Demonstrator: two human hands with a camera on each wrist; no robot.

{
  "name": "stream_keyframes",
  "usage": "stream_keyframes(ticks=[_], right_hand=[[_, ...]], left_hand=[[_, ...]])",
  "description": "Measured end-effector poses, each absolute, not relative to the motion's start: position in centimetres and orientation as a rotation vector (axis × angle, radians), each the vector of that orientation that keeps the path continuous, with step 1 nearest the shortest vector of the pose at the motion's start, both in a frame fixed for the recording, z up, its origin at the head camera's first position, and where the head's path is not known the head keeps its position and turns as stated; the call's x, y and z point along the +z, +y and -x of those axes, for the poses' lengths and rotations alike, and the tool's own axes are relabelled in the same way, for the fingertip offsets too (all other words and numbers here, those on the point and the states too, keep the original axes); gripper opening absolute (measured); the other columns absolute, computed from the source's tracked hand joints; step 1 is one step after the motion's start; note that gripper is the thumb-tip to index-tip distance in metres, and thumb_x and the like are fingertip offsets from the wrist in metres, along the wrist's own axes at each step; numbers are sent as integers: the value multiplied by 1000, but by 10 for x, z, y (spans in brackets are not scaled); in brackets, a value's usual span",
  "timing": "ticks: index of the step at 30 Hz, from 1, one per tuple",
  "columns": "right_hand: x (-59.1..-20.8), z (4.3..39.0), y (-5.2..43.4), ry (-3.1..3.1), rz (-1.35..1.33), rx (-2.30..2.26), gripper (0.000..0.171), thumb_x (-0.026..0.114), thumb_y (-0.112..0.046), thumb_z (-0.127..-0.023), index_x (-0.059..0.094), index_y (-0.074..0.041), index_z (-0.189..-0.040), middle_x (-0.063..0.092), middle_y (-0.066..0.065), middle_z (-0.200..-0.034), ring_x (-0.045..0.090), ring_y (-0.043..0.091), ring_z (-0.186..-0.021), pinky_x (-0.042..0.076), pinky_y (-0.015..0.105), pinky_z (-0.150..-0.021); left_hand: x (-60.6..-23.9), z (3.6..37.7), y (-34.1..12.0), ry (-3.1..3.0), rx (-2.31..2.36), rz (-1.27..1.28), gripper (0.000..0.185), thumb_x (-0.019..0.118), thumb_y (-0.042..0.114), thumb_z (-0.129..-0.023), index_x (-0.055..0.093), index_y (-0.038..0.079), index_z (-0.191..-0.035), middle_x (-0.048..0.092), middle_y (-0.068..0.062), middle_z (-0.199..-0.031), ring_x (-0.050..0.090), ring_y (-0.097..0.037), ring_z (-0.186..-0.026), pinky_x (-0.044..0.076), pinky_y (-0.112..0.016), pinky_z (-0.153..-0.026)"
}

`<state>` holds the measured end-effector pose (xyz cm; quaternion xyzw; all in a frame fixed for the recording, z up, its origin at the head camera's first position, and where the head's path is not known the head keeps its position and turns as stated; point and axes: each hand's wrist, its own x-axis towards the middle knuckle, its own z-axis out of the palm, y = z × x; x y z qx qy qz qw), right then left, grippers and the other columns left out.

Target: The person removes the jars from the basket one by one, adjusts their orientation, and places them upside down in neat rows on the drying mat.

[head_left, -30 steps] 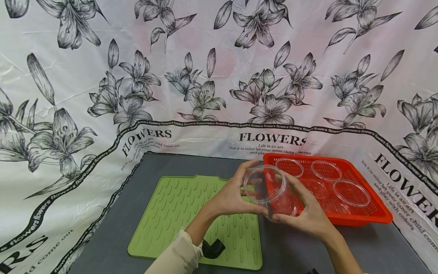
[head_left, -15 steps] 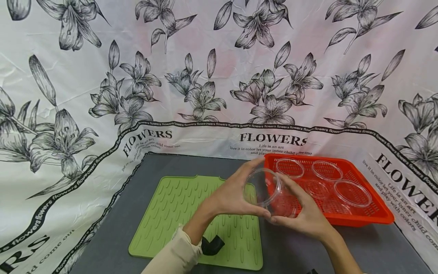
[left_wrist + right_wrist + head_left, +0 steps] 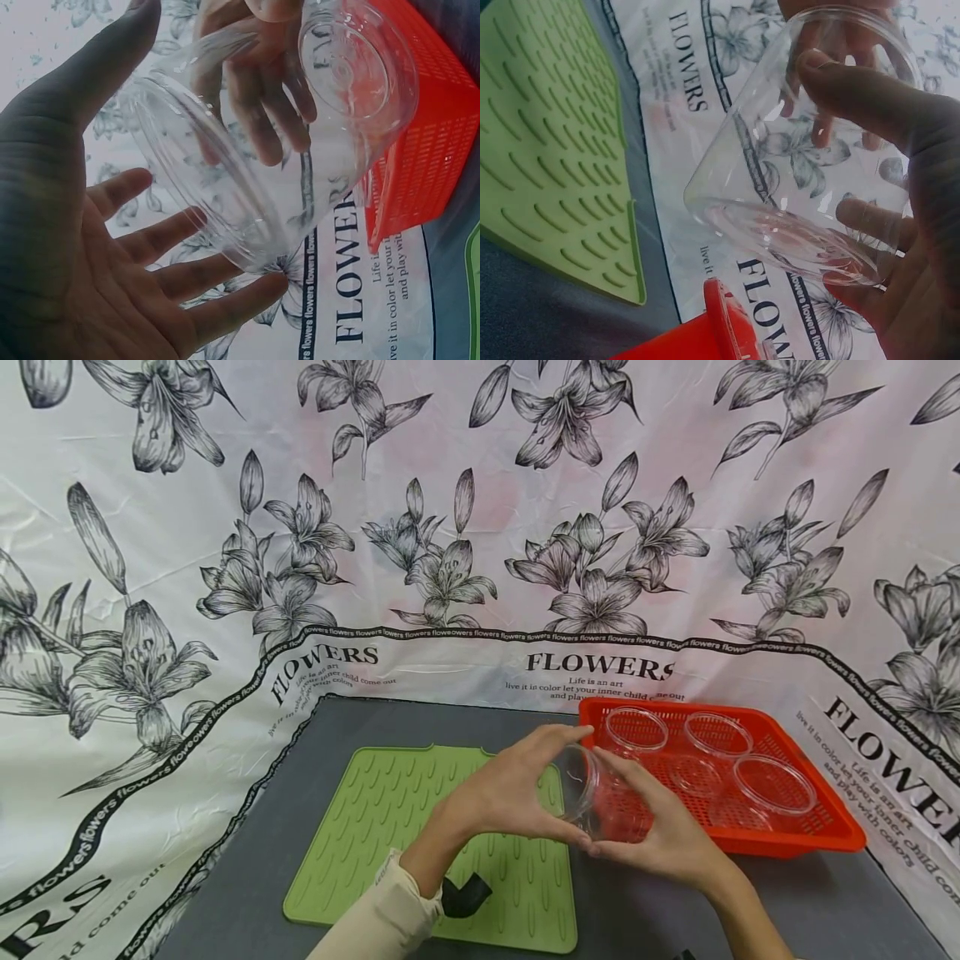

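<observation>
Far left: a soft green mat [image 3: 420, 835], rectangular and ribbed with raised dashes, flat on a smooth grey table [image 3: 825, 902]. Above the mat's right edge, held on its side between two hands: a clear, round plastic tub [image 3: 609, 797], glossy and thin-walled, with left hand [image 3: 510, 793] at the open rim, thumb and spread fingers [image 3: 225, 315] curved around it, and right hand [image 3: 667, 835] cupping the flat base, fingers curled against the wall. Right: an orange mesh basket [image 3: 810, 835], rectangular, carrying round clear lids [image 3: 774, 782].
</observation>
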<state>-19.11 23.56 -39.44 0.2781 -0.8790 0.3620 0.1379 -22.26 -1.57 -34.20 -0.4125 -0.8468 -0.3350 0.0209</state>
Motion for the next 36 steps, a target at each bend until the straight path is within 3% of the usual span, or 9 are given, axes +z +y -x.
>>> stream_keyframes(ticks=[4, 7, 9, 13, 24, 36], right_hand=[[-395, 193, 235, -2546, -844, 1020, 110, 97, -30, -68, 35, -29, -159, 45, -2, -159, 40, -5, -141, 54, 50, -102], [-394, 193, 235, -2556, -852, 1011, 107, 96, -33, -69, 36, -28, -158, 46, 0, -158, 40, 1, -142, 51, 62, -101], [-393, 192, 235, -2563, -856, 994, 106, 96, -35, -70, 37, -27, -158, 47, 1, -156, 42, 8, -142, 50, 65, -101], [-389, 191, 234, -2590, -850, 903, 107, 95, -40, -69, 37, -27, -158, 49, -2, -154, 48, 18, -136, 53, 60, -99], [-387, 189, 234, -2618, -883, 835, 107, 92, -50, -71, 35, -29, -159, 50, 0, -154, 49, 25, -137, 51, 60, -101], [-388, 191, 234, -2608, -887, 832, 107, 94, -46, -69, 36, -30, -158, 50, -4, -153, 49, 22, -137, 51, 59, -102]], left_hand=[[-343, 223, -16, -2655, -985, 1274, 117, 91, 60, -66, 24, 37, -160, 33, 10, -162, 42, -14, -147, 46, -42, -114], [-345, 223, -16, -2672, -949, 1267, 117, 90, 61, -66, 25, 37, -159, 35, 9, -161, 43, -15, -146, 46, -42, -114], [-345, 222, -16, -2686, -931, 1264, 117, 90, 61, -66, 26, 36, -159, 36, 9, -161, 44, -15, -145, 47, -42, -114], [-347, 222, -17, -2718, -905, 1251, 115, 90, 60, -66, 29, 33, -159, 38, 7, -159, 45, -14, -145, 47, -41, -113], [-354, 224, -17, -2711, -918, 1260, 109, 91, 56, -68, 32, 28, -156, 45, 7, -154, 49, -14, -141, 47, -38, -113], [-359, 227, -18, -2670, -956, 1270, 97, 91, 54, -69, 46, 23, -149, 50, 6, -149, 51, -12, -137, 49, -33, -111]])
